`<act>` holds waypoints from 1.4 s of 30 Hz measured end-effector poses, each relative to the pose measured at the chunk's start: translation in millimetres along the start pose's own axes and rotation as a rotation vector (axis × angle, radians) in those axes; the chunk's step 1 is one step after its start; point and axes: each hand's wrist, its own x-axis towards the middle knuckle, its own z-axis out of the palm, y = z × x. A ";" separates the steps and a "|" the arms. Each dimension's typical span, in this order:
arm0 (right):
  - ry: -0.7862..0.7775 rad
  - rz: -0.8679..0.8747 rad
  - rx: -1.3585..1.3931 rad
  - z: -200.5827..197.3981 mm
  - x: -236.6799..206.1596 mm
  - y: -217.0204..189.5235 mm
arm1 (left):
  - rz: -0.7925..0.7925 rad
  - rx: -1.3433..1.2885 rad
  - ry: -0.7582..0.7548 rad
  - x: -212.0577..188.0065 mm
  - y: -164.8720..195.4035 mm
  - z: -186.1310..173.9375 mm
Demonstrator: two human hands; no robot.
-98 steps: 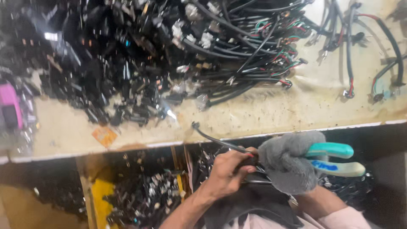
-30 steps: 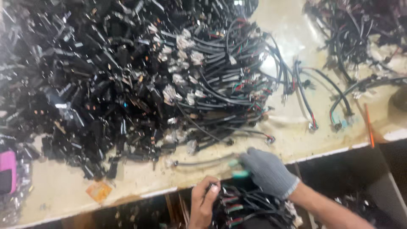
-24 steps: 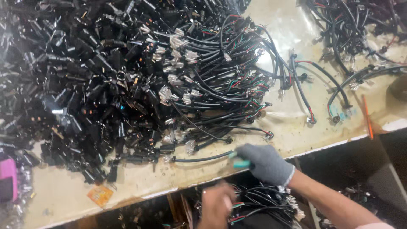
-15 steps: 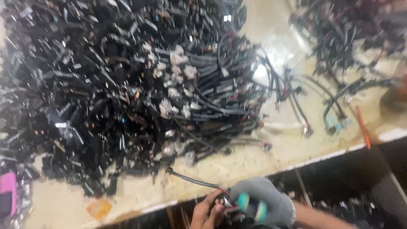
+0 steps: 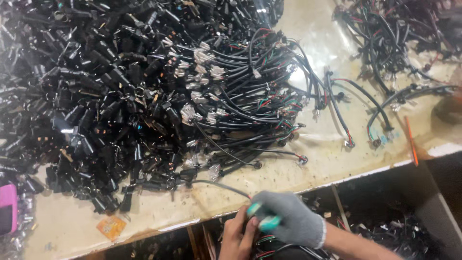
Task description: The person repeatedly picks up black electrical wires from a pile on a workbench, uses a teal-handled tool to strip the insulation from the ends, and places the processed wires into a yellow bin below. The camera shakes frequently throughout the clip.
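Left hand (image 5: 238, 238) cut off by bottom edge; pink object (image 5: 7, 214) cropped left

A grey knitted cloth glove covers the right hand (image 5: 288, 222). The cables (image 5: 231, 115) at twelve o'clock look glossy black plastic-sheathed; the worktop (image 5: 332, 154) is smooth, stained, slightly shiny.

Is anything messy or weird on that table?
Yes. A huge tangled heap of black cables sprawls over the table, an orange scrap lies loose near the edge, and only the right hand wears a glove.
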 end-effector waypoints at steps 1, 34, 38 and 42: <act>-0.118 -0.069 -0.039 -1.5 0.9 1.0 | -0.011 -0.003 -0.022 1.1 -2.4 1.2; 0.350 0.397 1.478 11.7 7.8 -3.7 | 0.306 0.189 -0.128 -17.9 -24.9 17.8; 0.296 0.201 0.011 -29.3 43.8 16.7 | 0.026 1.215 -0.380 -22.2 0.8 -9.3; -0.034 -0.043 -0.575 -19.3 69.4 38.9 | 0.083 1.157 -0.489 -31.6 32.1 -44.8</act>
